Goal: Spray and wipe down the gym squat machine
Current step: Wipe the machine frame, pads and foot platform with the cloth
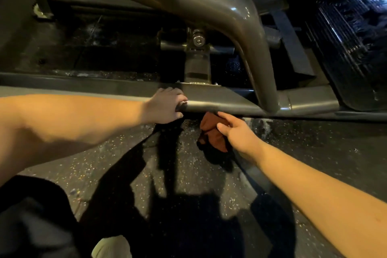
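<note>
The squat machine's grey steel base rail (219, 104) runs across the middle of the view, with a thick curved tube (236, 19) rising from it on the right. My left hand (165, 107) grips the rail from above, fingers curled over its far edge and thumb under it. My right hand (236, 132) holds a rust-brown cloth (211, 130) just below the rail, index finger stretched up against the rail's underside. No spray bottle is in view.
A ribbed black footplate (345, 33) slants at the upper right. A bolted pivot (198, 41) sits behind the rail. Speckled rubber floor (188, 165) lies below, with my shadow on it. My shoe (113, 247) shows at the bottom edge.
</note>
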A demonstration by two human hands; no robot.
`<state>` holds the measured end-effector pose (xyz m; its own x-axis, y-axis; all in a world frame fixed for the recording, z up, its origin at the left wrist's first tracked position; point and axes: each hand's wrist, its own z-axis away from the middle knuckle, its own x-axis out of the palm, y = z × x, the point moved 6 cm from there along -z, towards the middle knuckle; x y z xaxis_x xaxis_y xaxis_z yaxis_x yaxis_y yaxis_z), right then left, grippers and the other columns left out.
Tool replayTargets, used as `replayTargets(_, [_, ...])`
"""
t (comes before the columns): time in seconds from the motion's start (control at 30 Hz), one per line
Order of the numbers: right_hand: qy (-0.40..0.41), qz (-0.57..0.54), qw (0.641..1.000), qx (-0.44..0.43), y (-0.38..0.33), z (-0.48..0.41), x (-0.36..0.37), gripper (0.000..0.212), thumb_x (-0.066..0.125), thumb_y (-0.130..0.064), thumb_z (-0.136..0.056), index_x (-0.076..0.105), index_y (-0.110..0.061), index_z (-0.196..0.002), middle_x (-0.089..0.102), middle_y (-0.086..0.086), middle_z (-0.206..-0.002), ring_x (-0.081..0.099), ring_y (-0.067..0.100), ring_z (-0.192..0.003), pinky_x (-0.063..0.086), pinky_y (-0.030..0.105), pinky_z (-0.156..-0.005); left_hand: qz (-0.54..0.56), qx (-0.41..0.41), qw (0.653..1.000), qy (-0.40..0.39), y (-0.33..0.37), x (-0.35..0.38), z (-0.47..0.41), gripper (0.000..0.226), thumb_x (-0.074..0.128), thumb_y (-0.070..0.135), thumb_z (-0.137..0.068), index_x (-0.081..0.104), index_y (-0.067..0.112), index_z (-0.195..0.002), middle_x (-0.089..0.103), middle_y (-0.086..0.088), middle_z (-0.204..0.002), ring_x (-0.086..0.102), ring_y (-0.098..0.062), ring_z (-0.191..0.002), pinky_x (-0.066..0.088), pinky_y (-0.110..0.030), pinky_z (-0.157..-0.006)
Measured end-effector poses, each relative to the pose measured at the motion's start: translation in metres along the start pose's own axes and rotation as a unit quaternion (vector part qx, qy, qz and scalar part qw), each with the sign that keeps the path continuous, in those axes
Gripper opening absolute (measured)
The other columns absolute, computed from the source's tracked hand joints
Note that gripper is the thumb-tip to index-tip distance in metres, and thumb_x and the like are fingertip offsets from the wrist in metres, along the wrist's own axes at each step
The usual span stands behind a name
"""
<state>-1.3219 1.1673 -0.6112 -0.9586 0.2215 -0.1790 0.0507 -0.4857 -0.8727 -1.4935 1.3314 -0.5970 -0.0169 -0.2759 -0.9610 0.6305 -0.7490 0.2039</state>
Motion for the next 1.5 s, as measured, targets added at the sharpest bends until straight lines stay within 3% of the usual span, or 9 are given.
replayTargets(0.13, [-0.056,-0.127,0.984,0.113,0.013,0.022,0.0,0.022,0.053,-0.005,-0.105,0.075,-0.006,-0.107,0.072,0.016,-0.101,0.071,0.022,-0.081,0.061,0.035,-0.077,0.113,0.075,0.989,-0.053,0.035,0.022,-0.002,0.083,0.081,0.047,-0.081,0.049,0.013,-0.149,0.05,-0.008,-0.146,0.055,-0.026,-0.126,0.047,-0.042,-0.106])
replayTargets(0.2, [-0.081,-0.114,0.981,0.132,0.017,0.029,-0.001,0.033,0.053,-0.008,-0.105,0.081,-0.006,-0.086,0.073,0.019,-0.092,0.069,0.03,-0.083,0.059,0.044,-0.088,0.2,0.139,0.969,-0.05,0.053,0.027,0.0,0.098,0.085,0.047,-0.074,0.041,0.011,-0.154,0.044,-0.01,-0.151,0.052,-0.024,-0.131,0.049,-0.036,-0.107])
replayTargets(0.27, [-0.085,-0.102,0.98,0.151,0.019,0.036,-0.004,0.023,0.056,-0.012,-0.104,0.076,0.0,-0.106,0.073,0.025,-0.108,0.067,0.035,-0.097,0.052,0.051,-0.103,0.219,0.205,0.953,-0.052,0.074,0.022,0.006,0.096,0.087,0.038,-0.077,0.039,0.012,-0.156,0.038,-0.01,-0.156,0.04,-0.018,-0.141,0.04,-0.022,-0.112])
replayTargets(0.4, [-0.075,-0.125,0.97,0.195,0.026,0.045,-0.006,0.023,0.058,-0.021,-0.104,0.07,-0.005,-0.115,0.073,0.021,-0.117,0.07,0.034,-0.107,0.052,0.052,-0.105,0.2,0.274,0.94,-0.043,0.096,0.009,0.014,0.058,0.078,0.03,-0.088,0.062,0.014,-0.141,0.048,-0.01,-0.151,0.046,-0.021,-0.139,0.038,-0.037,-0.116])
replayTargets(0.63, [-0.164,-0.195,0.938,0.235,0.027,0.057,0.002,0.065,0.044,-0.059,-0.101,0.064,-0.006,-0.132,0.066,0.023,-0.132,0.063,0.04,-0.122,0.042,0.057,-0.113,0.307,0.111,0.945,-0.002,0.09,0.008,0.025,0.022,0.071,0.02,-0.096,0.07,0.0,-0.087,0.07,0.003,-0.103,0.058,0.009,-0.081,0.043,-0.014,-0.08])
replayTargets(0.73, [-0.19,-0.227,0.928,0.227,0.025,0.058,0.003,0.073,0.038,-0.069,-0.098,0.064,-0.014,-0.137,0.065,0.018,-0.137,0.063,0.038,-0.126,0.044,0.057,-0.109,0.4,-0.023,0.916,0.011,0.08,0.015,0.021,0.031,0.068,0.019,-0.098,0.057,0.01,-0.071,0.05,0.009,-0.065,0.046,0.004,-0.052,0.036,-0.021,-0.06])
replayTargets(1.07, [-0.131,-0.068,0.974,0.17,0.023,0.045,0.0,0.029,0.061,-0.014,-0.102,0.064,-0.01,-0.13,0.073,0.014,-0.123,0.069,0.03,-0.118,0.051,0.053,-0.107,0.44,-0.112,0.89,0.042,0.066,0.007,0.031,0.03,0.056,0.024,-0.105,0.051,0.011,-0.078,0.045,-0.012,-0.081,0.041,-0.02,-0.073,0.03,-0.028,-0.058])
replayTargets(1.33, [-0.003,-0.019,0.992,0.122,0.013,0.022,-0.003,0.026,0.049,-0.02,-0.109,0.069,-0.017,-0.124,0.076,0.011,-0.112,0.072,0.029,-0.101,0.058,0.035,-0.081,0.458,-0.117,0.878,0.077,0.057,-0.007,0.029,0.034,0.059,0.024,-0.103,0.047,0.02,-0.071,0.046,0.007,-0.07,0.04,-0.005,-0.064,0.033,-0.02,-0.061])
replayTargets(1.5, [0.026,0.021,0.998,0.049,0.0,0.026,-0.023,0.028,0.065,-0.027,-0.1,0.078,-0.003,-0.103,0.078,0.016,-0.101,0.073,0.031,-0.1,0.054,0.046,-0.097,0.409,-0.115,0.9,0.101,0.042,-0.015,0.024,0.042,0.061,0.028,-0.102,0.044,0.019,-0.066,0.041,0.006,-0.063,0.037,-0.008,-0.059,0.03,-0.024,-0.057])
